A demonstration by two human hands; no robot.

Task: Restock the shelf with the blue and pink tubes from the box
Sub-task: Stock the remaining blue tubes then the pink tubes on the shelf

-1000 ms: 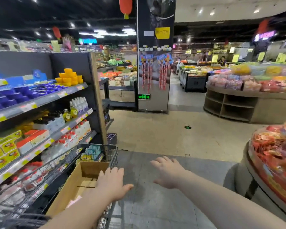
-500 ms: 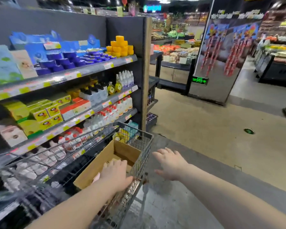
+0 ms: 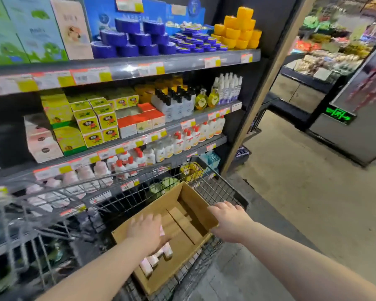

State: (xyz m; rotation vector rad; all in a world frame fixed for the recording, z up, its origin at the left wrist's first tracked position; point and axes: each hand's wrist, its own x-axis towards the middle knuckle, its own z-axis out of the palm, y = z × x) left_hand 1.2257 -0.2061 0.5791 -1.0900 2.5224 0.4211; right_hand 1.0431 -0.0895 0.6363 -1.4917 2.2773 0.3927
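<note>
Four tiers of a dark metal store shelf [image 3: 182, 64] fill the left, fronted by orange-and-yellow price labels whose print is too blurred to read. Below stands a grey wire shopping cart [image 3: 217, 189] holding an open brown cardboard box [image 3: 195, 206]. Inside the box, the left hand [image 3: 147, 233] lies palm down, fingers straight and spread over the pale pink plastic tubes [image 3: 153, 259] at the box's near end; contact cannot be told. On the box's right wall rests the right hand [image 3: 228, 220]; whether its fingers curl round the wall cannot be told. Far right: a green lit sign [image 3: 339, 115], characters illegible.
</note>
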